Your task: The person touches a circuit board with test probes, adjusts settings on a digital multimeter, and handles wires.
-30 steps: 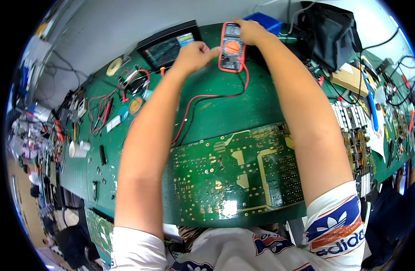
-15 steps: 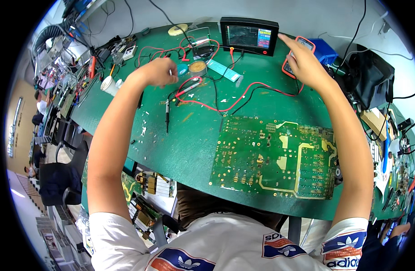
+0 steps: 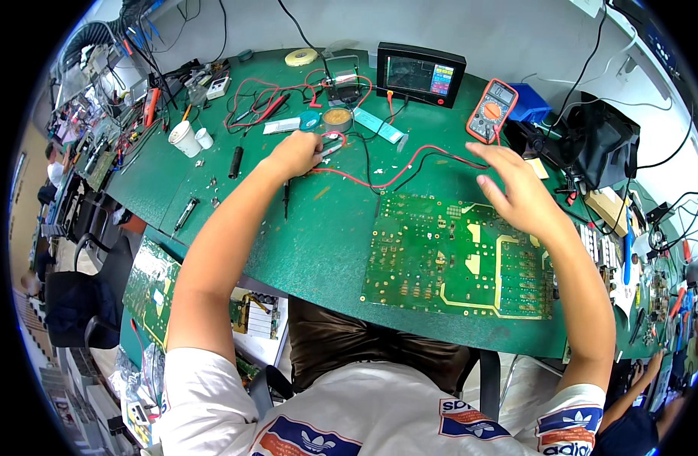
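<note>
My left hand is closed around a red test probe, whose tip side sticks out past my fingers. A black test probe lies on the green bench just below that hand. My right hand is open, fingers stretched forward, over the far right corner of a large green circuit board and close to the red test lead. Beyond my right fingertips stands an orange multimeter with a round dial. Left of it is a small black-framed screen with leads plugged in below.
A round tin, a teal disc and a light-blue strip lie mid-bench. Paper cups stand at left, near a black cylinder. A blue box and black bag are at right. Leads snake across the bench.
My left hand has come nearer and to the right, onto the red probe. My right hand has drawn back from beside the screen and multimeter toward the circuit board. The view has shifted slightly.
</note>
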{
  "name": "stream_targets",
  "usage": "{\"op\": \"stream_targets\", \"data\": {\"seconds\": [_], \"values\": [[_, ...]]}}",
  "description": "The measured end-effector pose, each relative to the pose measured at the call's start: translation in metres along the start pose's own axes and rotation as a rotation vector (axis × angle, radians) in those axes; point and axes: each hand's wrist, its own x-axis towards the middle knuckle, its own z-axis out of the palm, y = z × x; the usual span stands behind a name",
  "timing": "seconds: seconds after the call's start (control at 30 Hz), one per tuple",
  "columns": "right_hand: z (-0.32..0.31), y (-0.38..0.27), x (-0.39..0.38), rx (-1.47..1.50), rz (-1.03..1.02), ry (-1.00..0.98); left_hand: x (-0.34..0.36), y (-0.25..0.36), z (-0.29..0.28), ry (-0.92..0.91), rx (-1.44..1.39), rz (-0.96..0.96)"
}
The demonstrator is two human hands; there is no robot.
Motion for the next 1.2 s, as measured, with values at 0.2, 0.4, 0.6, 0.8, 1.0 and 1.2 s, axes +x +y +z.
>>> {"op": "stream_targets", "data": {"seconds": [0.2,0.4,0.6,0.8,1.0,1.2], "values": [[-0.010,-0.012,-0.024,0.000,0.024,-0.014,-0.012,-0.009,-0.031,0.146,-0.008,-0.019],[-0.011,-0.028,-0.047,0.003,0.028,-0.065,-0.057,-0.018,-0.054,-0.060,-0.459,-0.585],[-0.009,-0.037,-0.048,0.105,-0.001,-0.039,-0.076,-0.013,-0.036,-0.170,-0.262,-0.628],[-0.006,-0.038,-0.059,0.180,-0.005,-0.009,-0.070,-0.023,-0.037,-0.094,-0.389,-0.710],[-0.002,-0.041,-0.046,0.332,0.065,0.084,-0.057,0.037,-0.137,0.044,-0.914,-0.554],[-0.005,-0.045,0.019,0.606,0.092,0.105,-0.026,0.130,-0.171,0.208,-1.353,-0.041]]}}
